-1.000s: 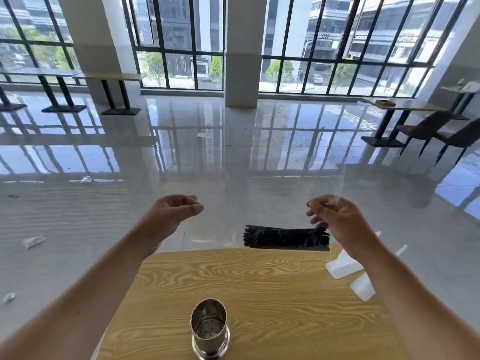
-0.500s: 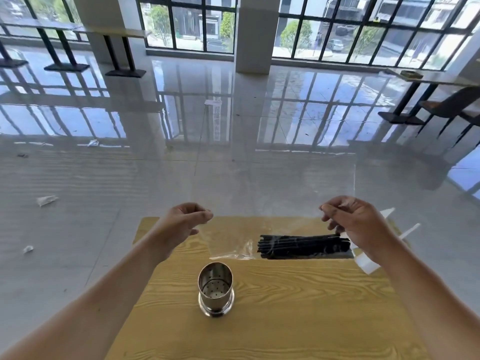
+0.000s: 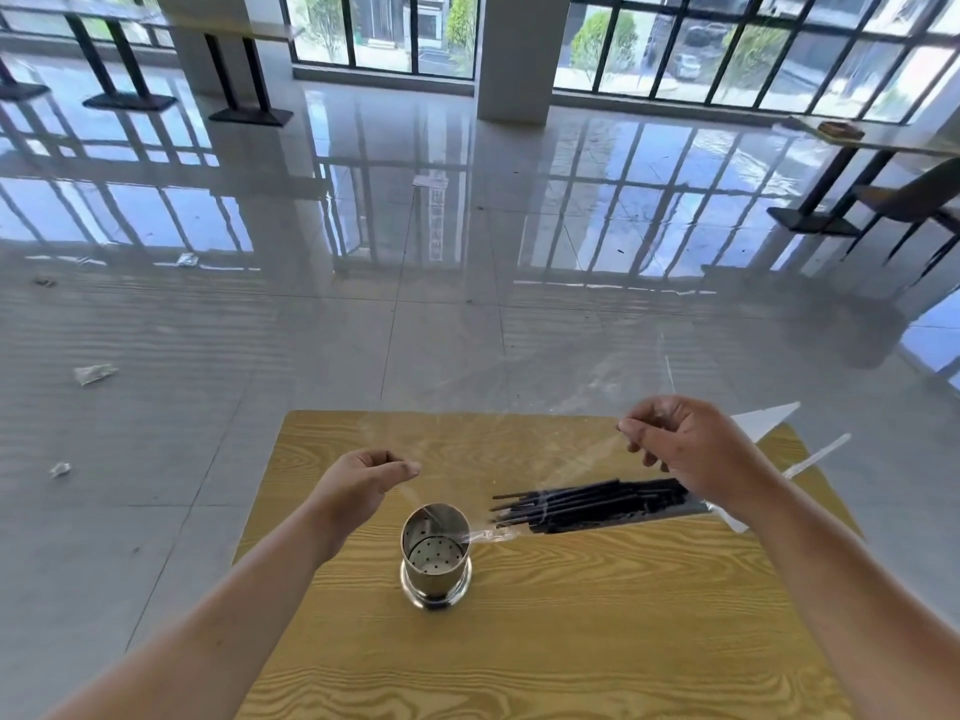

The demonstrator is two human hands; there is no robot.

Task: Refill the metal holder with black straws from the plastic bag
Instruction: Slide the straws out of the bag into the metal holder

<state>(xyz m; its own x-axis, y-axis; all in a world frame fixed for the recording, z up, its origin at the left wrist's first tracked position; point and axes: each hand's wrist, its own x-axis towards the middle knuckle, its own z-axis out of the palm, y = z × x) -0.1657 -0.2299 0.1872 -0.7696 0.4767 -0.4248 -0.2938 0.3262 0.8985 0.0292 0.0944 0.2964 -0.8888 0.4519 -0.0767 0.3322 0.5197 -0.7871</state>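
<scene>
A glossy grey tile floor (image 3: 311, 356) mirrors the window frames and carries a few crumpled scraps. The table (image 3: 571, 641) is yellow wood with bold wavy grain. Its far edge lies just beyond the hands and its near edge is cut off by the frame, with bare wood all round the holder's near side.

The bag (image 3: 582, 454) is clear film, nearly invisible but for glints, stretched between both hands. One twisted end trails to the holder's rim. The left hand (image 3: 358, 485) has curled fingers, thumb and forefinger pinched on the film. The right hand (image 3: 691, 449), held higher, pinches the film too, its other fingers bent loosely.

The straws (image 3: 597, 504), thin, black and fanned, lie flat on the table right of the holder, apparently within the bag, their right ends hidden behind the right wrist.

The holder (image 3: 435, 556), a shiny steel cylinder with a perforated floor and flared foot, stands upright and empty.
</scene>
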